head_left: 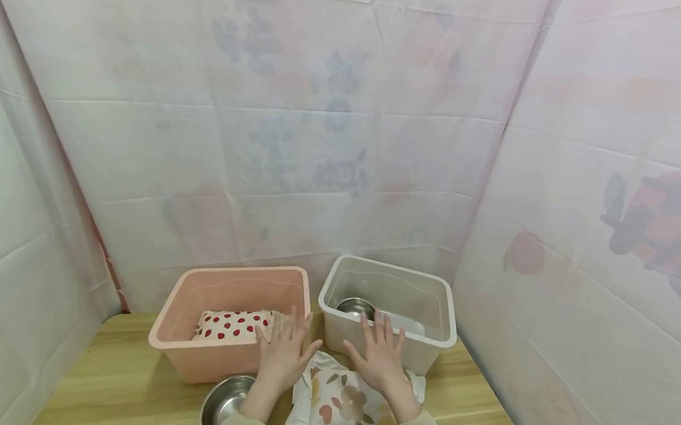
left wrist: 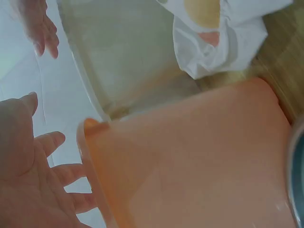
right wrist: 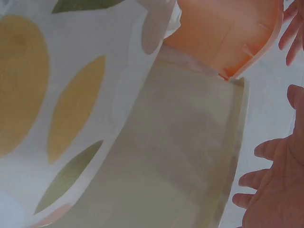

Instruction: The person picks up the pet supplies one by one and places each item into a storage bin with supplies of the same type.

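"How does the floral cushion (head_left: 339, 407) look?"

"White, with a ruffled edge and a print of dusty-pink blossom, mustard shapes and green leaves. It lies on the wood-grain counter (head_left: 115, 380), at six o'clock in the head view."

"And the fingers (head_left: 380, 329)?"

"Straight and spread apart on both hands. From the left hand (head_left: 281, 358), the cushion lies at about four o'clock; from the right hand (head_left: 381, 361), at about seven, partly hidden by that forearm. In the right wrist view it sits around ten o'clock from the fingers, well apart from them."

"Are they touching the bins?"

"The left fingertips overlap the rim of the pink bin (head_left: 211, 364), the right ones the front of the grey bin (head_left: 344, 331). I can't tell about contact."

"What's around the cushion?"

"The pink bin at ten o'clock, holding a strawberry-print cushion (head_left: 232, 324); a steel bowl (head_left: 220, 403) at nine; the grey bin near one, with a second bowl (head_left: 355, 306) inside."
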`<state>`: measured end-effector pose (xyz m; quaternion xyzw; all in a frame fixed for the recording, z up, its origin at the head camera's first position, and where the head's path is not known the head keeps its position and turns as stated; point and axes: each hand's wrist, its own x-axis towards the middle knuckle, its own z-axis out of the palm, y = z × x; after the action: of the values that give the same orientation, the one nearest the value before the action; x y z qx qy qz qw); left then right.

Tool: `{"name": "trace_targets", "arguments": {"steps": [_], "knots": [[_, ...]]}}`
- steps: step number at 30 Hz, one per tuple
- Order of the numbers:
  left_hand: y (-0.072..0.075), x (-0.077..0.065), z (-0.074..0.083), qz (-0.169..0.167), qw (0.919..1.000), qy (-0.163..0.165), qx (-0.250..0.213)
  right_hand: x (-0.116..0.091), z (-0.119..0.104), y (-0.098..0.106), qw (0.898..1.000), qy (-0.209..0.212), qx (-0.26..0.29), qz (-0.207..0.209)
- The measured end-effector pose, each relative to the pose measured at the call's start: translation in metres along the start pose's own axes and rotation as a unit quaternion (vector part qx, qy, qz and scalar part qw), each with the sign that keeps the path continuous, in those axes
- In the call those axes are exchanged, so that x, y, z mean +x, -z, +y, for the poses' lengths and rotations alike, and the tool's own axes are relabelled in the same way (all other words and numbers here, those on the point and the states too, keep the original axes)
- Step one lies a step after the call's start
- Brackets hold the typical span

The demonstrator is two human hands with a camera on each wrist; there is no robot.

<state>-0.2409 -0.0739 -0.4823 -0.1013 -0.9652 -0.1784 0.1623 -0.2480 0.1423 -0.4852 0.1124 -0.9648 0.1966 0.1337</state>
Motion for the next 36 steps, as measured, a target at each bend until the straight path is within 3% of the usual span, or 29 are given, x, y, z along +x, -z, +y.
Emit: {"name": "trace_targets", "arguments": {"steps": [10,20,28,36], "knots": [[-0.011,0.025,0.021,-0.004,0.9990,-0.043,-0.009,0.001,0.020,0.005,0.999,-0.034,-0.001,0.026],[-0.020,0.050,0.030,-0.039,0.9955,-0.086,0.000,0.001,0.036,0.011,0.998,-0.062,0.001,0.006],[-0.025,0.057,0.038,-0.066,0.9941,-0.084,0.018,-0.003,0.040,0.008,0.998,-0.054,0.001,0.018],[-0.031,0.057,0.043,-0.071,0.9927,-0.083,0.051,-0.010,0.041,0.007,0.999,-0.040,-0.017,0.030]]}}
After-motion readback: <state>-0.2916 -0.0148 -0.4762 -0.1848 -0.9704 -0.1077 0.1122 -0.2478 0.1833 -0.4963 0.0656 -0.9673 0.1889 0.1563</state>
